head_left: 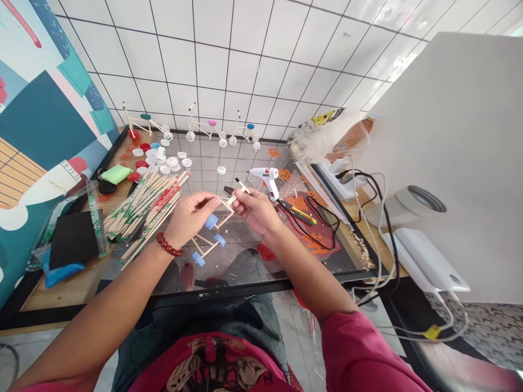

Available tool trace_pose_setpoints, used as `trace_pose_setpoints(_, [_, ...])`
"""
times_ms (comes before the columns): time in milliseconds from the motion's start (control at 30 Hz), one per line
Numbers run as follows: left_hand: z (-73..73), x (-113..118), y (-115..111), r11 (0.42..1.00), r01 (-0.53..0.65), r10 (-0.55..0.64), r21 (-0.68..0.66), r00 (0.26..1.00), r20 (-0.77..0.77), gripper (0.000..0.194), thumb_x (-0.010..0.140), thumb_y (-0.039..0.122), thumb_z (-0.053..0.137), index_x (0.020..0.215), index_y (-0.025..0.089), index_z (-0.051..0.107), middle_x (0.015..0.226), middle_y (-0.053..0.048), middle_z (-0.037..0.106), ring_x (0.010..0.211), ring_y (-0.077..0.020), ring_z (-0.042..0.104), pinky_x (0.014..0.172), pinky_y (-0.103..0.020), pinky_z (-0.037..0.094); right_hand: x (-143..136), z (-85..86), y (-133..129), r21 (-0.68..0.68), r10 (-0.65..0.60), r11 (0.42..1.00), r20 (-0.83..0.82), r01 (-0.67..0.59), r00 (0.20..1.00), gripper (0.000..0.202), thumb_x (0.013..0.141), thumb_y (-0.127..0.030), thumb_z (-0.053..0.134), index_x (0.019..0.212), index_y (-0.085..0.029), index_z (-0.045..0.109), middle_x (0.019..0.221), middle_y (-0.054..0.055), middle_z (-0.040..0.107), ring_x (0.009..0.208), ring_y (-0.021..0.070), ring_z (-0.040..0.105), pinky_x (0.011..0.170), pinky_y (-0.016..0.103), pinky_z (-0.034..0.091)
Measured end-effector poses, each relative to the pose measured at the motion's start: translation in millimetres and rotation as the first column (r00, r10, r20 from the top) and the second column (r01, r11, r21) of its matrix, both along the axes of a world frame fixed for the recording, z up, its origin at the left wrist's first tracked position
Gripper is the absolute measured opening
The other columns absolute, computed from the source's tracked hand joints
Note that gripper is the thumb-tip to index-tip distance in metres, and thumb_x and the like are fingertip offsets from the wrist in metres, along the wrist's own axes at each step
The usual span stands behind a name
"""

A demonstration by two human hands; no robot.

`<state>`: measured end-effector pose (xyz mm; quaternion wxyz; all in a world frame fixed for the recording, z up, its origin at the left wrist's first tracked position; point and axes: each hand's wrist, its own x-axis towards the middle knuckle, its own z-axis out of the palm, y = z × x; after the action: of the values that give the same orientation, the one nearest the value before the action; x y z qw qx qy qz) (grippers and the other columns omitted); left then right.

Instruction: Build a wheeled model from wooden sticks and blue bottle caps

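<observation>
My left hand [191, 216] is closed in a pinch on a small wooden stick frame [226, 219] that has a blue bottle cap [211, 221] on it. Close beside it, my right hand [257, 211] pinches pale wooden sticks at the frame's upper end; a black-tipped stick [242, 185] pokes out above the fingers. The exact joint between the fingers is partly hidden. Just below the hands, thin sticks with two more blue caps [199, 259] show at the glossy tabletop. A white glue gun [267, 179] lies beyond my right hand.
Wooden chopsticks [139, 207] lie heaped at left, near loose bottle caps [161, 158]. Several small stick bicycles [204, 129] stand along the tiled wall. At right are a yellow-green cutter [302, 213], black cable [337, 220], white power strip [341, 182] and grey cylinder [408, 206].
</observation>
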<state>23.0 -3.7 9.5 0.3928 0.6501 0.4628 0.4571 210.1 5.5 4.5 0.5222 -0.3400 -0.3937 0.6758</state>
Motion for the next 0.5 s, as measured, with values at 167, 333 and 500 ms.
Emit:
trace_pose_setpoints(167, [-10.0, 0, 4, 0.998, -0.015, 0.021, -0.060, 0.994, 0.107, 0.033, 0.080, 0.052, 0.073, 0.083, 0.019, 0.077, 0.070, -0.002, 0.069, 0.061, -0.0134, 0.059, 0.056, -0.025, 0.046, -1, 1.5, -3, 0.123, -0.080, 0.990, 0.134, 0.064, 0.988, 0.040, 0.065, -0.054, 0.086, 0.074, -0.020, 0.067, 0.065, -0.002, 0.061, 0.058, 0.0086, 0.046, 0.058, 0.024, 0.039])
trace_pose_setpoints(333, [-12.1, 6, 4, 0.994, 0.006, 0.028, -0.113, 0.952, 0.305, 0.025, 0.076, 0.043, 0.077, 0.075, 0.018, 0.075, 0.065, -0.002, 0.067, 0.064, -0.0148, 0.061, 0.064, -0.028, 0.051, -3, -0.4, -5, 0.211, -0.122, 0.975, 0.218, 0.075, 0.968, 0.039, 0.070, -0.056, 0.082, 0.074, -0.021, 0.067, 0.066, -0.001, 0.062, 0.060, 0.0105, 0.048, 0.061, 0.026, 0.042])
trace_pose_setpoints(500, [-14.1, 11, 3, 0.989, 0.005, 0.052, -0.149, 0.925, 0.375, 0.024, 0.076, 0.041, 0.077, 0.074, 0.017, 0.073, 0.062, -0.001, 0.065, 0.061, -0.0125, 0.058, 0.062, -0.026, 0.049, -5, -2.3, -6, 0.246, -0.160, 0.964, 0.225, 0.103, 0.961, 0.037, 0.072, -0.055, 0.080, 0.077, -0.021, 0.069, 0.067, -0.001, 0.064, 0.060, 0.0103, 0.050, 0.061, 0.026, 0.044])
